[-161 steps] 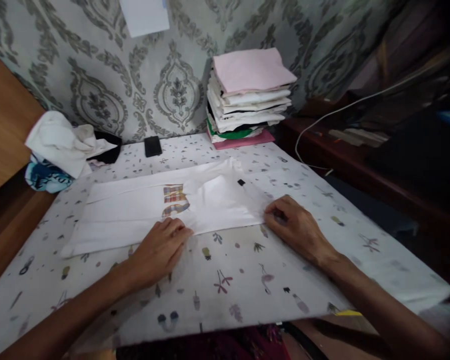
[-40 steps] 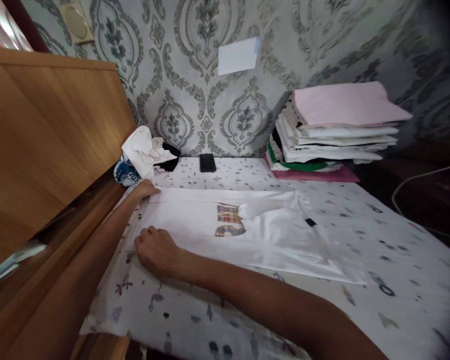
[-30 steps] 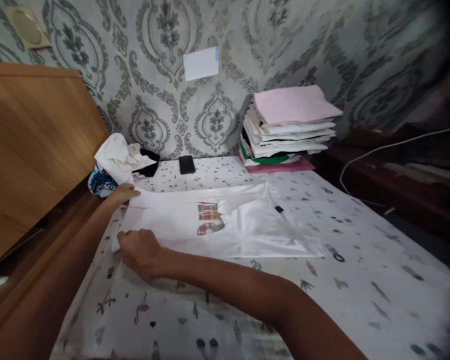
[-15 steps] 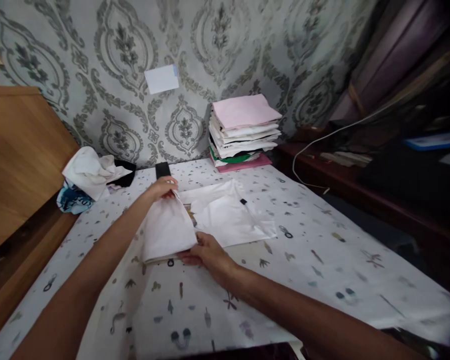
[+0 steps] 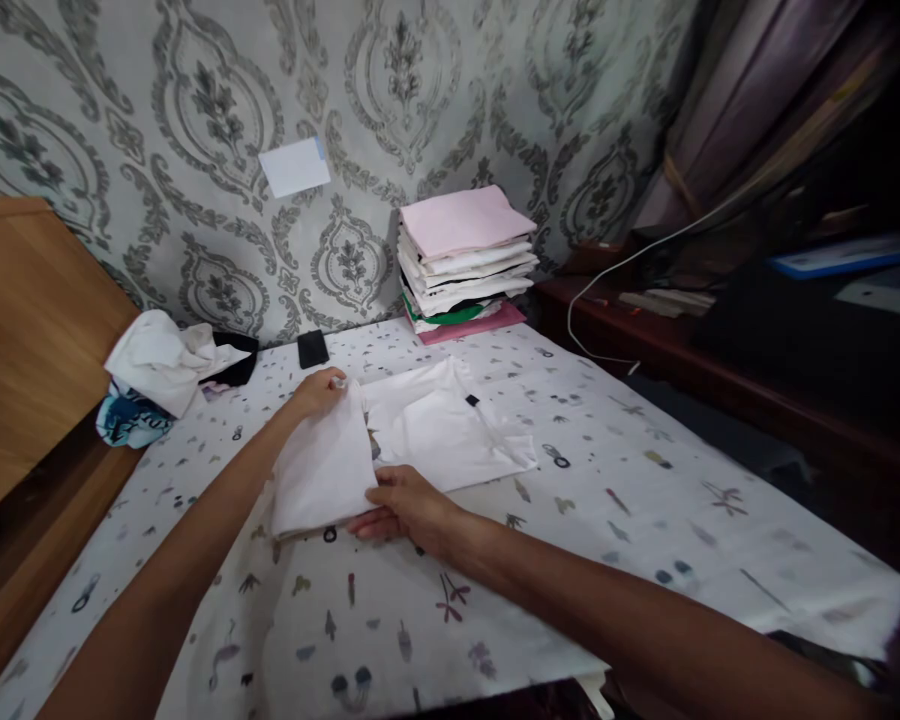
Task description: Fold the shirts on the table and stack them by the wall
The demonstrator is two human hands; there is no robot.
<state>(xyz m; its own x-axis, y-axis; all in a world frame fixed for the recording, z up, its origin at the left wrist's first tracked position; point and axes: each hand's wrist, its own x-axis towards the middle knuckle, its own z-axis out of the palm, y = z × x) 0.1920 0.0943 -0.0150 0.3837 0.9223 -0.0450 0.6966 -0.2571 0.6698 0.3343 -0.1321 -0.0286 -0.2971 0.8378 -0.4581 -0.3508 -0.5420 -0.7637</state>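
A white T-shirt with a small black neck label lies on the patterned sheet, its left end folded over toward the right. A sliver of a brownish print shows beside the fold's edge. My left hand is closed on the far corner of the folded part, fingers partly hidden. At the near corner, my right hand pinches the same fold between thumb and fingers.
A stack of folded clothes stands against the wall, pink on top. Crumpled clothes lie by the wooden panel on the left. A black flat object rests beyond my left hand. A white cable hangs at right.
The folded end of the T-shirt has come down flatter and covers more of the print. Both hands keep hold of it. The whole view has shifted slightly.
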